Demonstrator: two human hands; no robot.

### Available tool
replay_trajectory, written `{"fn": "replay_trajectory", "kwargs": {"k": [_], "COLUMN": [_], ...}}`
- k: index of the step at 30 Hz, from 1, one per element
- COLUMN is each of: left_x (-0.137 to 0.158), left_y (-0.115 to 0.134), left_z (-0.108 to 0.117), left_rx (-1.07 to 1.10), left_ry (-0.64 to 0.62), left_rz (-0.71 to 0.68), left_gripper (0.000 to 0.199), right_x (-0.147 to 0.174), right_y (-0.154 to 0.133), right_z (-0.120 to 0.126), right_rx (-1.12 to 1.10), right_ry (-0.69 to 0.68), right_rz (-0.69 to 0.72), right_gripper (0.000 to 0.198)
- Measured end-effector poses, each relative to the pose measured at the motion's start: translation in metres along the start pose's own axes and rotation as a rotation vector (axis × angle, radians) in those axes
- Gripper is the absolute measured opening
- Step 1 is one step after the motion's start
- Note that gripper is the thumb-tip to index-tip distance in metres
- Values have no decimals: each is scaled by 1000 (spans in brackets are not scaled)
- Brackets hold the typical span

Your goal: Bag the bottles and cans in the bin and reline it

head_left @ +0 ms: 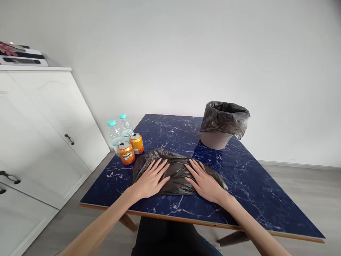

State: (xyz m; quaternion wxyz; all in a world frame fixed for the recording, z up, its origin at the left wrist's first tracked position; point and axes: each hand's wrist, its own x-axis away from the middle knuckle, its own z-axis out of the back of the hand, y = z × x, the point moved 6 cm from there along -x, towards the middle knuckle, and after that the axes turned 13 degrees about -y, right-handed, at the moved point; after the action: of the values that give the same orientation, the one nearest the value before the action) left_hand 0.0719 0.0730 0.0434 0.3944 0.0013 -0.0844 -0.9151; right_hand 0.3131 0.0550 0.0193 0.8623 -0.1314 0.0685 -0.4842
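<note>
A black plastic bag (177, 170) lies bunched near the front of the blue marbled table (170, 133). My left hand (152, 180) rests palm down on its left part, fingers spread. On the bag's right part my right hand (206, 183) also lies flat with the fingers apart. Neither hand grips anything. Whether something is inside the bag I cannot tell. Just left of the bag stand two orange drink cans, the nearer can (126, 153) and the farther can (136, 143), both upright.
Behind the cans stand two clear bottles with teal caps, a nearer bottle (115, 133) and a farther bottle (125, 125). A pinkish bin (214, 139) lined with a black bag (226, 121) stands at the back right. White cabinets (42, 135) flank the table's left side.
</note>
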Motion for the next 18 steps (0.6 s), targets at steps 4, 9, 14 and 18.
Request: {"fn": "replay_trajectory", "kwargs": {"k": [4, 9, 14, 18], "left_x": [21, 7, -36, -40], "left_y": [-19, 20, 51, 21], "left_z": [4, 18, 3, -15], "left_rx": [-20, -86, -82, -65], "left_ry": [16, 137, 132, 67], "left_rz": [24, 49, 16, 41], "left_gripper": [65, 57, 59, 61], "right_x": [0, 4, 2, 3], "right_y": [8, -29, -58, -28], "right_z": [-1, 14, 8, -11], "right_rx": [-10, 105, 226, 115], "right_ry": [-53, 214, 276, 94], "right_rz": [74, 110, 96, -142], "right_gripper": [67, 64, 65, 69]}}
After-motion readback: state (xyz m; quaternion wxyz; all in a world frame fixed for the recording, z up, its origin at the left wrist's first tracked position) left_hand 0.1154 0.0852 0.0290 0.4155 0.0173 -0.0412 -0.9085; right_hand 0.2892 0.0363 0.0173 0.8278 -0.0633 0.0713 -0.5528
